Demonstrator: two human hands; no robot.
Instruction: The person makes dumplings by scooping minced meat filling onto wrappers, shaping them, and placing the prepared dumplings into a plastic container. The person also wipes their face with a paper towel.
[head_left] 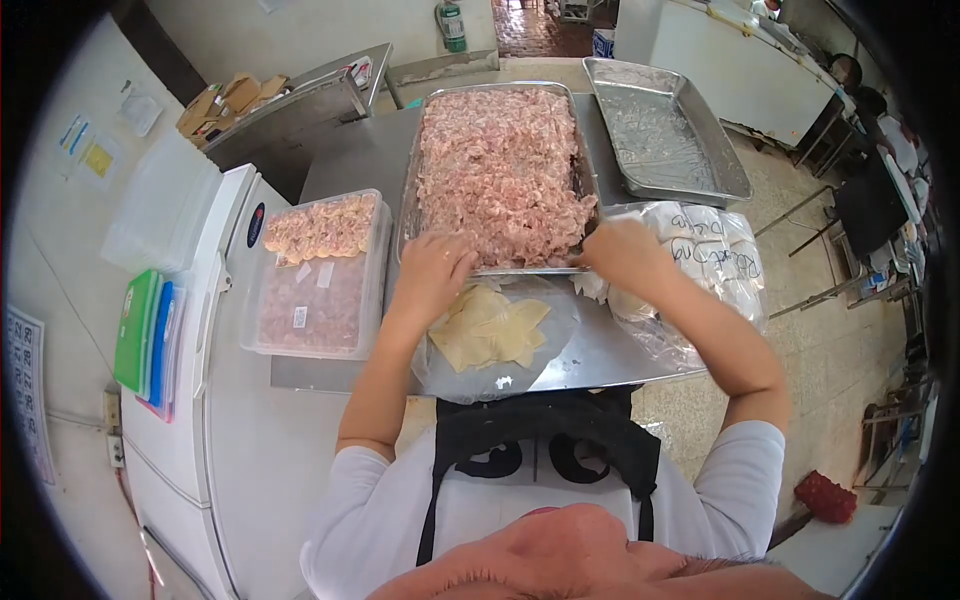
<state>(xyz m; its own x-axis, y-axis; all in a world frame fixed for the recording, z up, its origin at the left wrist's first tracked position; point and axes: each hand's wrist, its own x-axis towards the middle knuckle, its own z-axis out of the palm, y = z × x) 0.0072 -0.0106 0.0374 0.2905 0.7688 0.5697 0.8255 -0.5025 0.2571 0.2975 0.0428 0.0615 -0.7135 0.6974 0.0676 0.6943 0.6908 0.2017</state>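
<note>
Ground meat (500,170) fills a metal tray (407,190) on the steel table. My left hand (437,268) is at the tray's near left corner, its fingers bent in at the meat's edge; what they hold, if anything, is hidden. At the near right corner, my right hand (622,258) has its fingers closed together, their tips partly hidden at the rim. Thin yellowish wrappers (488,328) lie fanned out on plastic just below the tray, between my forearms. To the left stands a clear plastic container (372,290) with rows of filled pieces (320,230) at its far end.
An emptied metal tray (655,135) sits at the back right. Plastic-wrapped packs with handwriting (705,250) lie beside my right forearm. A white freezer (180,430) borders the left. A fire extinguisher (452,28) hangs at the back wall, and a person (898,140) is at far right.
</note>
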